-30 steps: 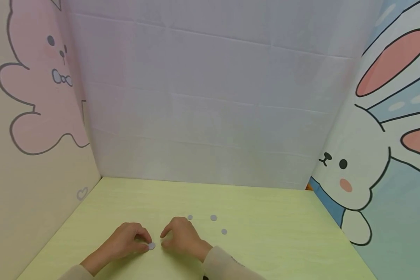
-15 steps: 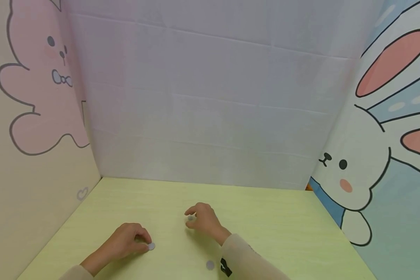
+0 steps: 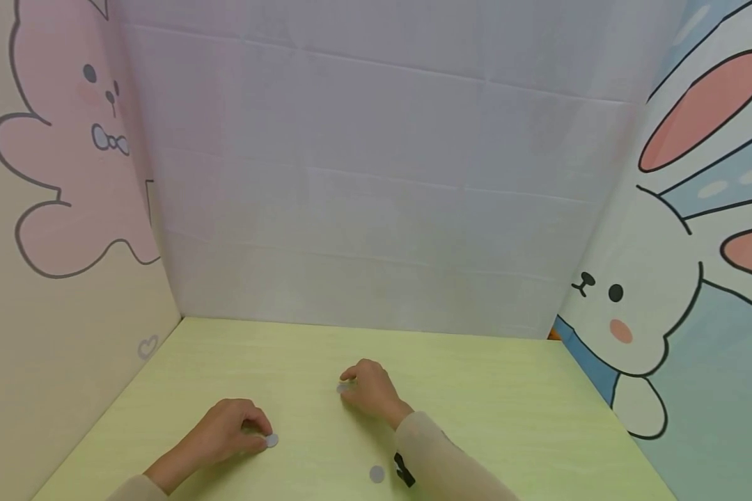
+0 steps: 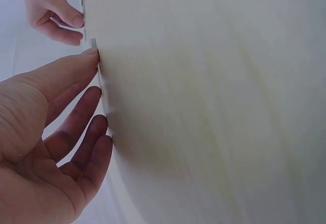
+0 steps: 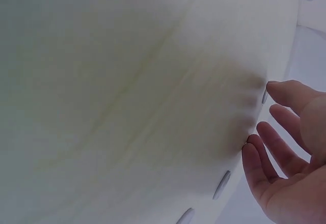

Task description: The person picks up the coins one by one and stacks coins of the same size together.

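Note:
My left hand point(image 3: 228, 433) stays low at the left of the tabletop, pinching a small grey coin point(image 3: 272, 440) at its thumb tip. In the left wrist view the coin point(image 4: 93, 43) shows edge-on under the thumb, the other fingertips resting on the table. Farther back, my right hand point(image 3: 372, 391) has thumb and index finger on either side of another coin point(image 3: 343, 388), which lies on the table. The right wrist view shows that coin point(image 5: 264, 96) edge-on between the thumb and index fingertips.
One loose coin point(image 3: 377, 474) lies near the front beside the right sleeve point(image 3: 445, 452). Two coins, one point(image 5: 222, 185) nearer the hand and another point(image 5: 185, 216), show in the right wrist view. The pale yellow-green table point(image 3: 489, 390) is bounded by a white back wall point(image 3: 363, 209) and printed side panels.
My right hand has moved from beside the left hand, back and rightward to the far coin, and closed in on it. Its arm uncovered the front coin. The left hand stays still.

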Demonstrator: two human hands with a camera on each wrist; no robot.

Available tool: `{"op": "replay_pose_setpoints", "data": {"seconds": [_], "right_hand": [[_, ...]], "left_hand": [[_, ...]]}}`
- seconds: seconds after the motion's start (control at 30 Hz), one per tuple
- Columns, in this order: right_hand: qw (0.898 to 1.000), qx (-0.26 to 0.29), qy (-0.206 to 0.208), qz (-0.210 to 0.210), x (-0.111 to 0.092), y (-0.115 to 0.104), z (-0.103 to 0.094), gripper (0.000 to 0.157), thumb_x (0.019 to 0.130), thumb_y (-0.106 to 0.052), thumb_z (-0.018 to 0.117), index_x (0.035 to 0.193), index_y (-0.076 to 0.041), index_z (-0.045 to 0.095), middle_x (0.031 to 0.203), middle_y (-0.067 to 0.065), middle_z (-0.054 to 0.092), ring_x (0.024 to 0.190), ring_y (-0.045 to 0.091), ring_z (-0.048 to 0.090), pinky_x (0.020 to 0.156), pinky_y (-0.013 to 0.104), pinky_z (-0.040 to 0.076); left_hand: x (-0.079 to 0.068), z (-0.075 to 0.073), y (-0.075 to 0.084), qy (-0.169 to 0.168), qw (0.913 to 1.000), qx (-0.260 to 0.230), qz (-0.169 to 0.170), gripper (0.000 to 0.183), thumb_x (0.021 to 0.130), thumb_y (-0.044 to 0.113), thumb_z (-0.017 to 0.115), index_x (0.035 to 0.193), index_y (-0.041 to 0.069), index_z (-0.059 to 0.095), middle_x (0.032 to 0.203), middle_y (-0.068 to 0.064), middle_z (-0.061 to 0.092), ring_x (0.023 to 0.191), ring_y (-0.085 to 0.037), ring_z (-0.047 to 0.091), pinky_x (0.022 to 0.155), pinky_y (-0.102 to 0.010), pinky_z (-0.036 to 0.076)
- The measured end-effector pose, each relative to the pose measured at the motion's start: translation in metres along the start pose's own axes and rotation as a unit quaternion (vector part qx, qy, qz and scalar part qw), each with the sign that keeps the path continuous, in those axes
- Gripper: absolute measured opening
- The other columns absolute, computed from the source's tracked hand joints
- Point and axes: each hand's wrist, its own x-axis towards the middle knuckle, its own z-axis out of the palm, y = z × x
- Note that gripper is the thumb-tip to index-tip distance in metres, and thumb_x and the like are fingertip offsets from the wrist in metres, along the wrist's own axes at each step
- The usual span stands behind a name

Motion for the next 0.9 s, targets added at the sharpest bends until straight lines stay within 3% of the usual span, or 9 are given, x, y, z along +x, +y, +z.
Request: {"op": "replay_pose_setpoints", "data": {"seconds": [0.3,0.9], "right_hand": [[1.0,-0.017,-0.006,0.003,0.0016,0.0003,0.0031,0.014,0.093,-0.018,0.084,0.104,-0.009,0.085,0.099,0.003,0.067,0.092,0.019,0.062,0.083,0.033,0.054],[1.0,-0.021,0.006,0.01,-0.0033,-0.001,0.004,0.009,0.092,-0.023,0.086,0.092,-0.013,0.085,0.098,0.0,0.066,0.095,0.02,0.062,0.089,0.038,0.055]], "left_hand": [[0.0001,-0.0004,-0.0004,-0.004,1.0,-0.001,0.008,0.012,0.085,0.032,0.09,0.091,0.027,0.081,0.091,0.018,0.07,0.083,-0.002,0.058,0.072,-0.025,0.049],[0.0004,-0.0001,0.0008,-0.001,1.0,0.006,0.001,0.012,0.085,0.031,0.091,0.089,0.027,0.081,0.089,0.019,0.068,0.081,-0.001,0.055,0.071,-0.025,0.047]]}}
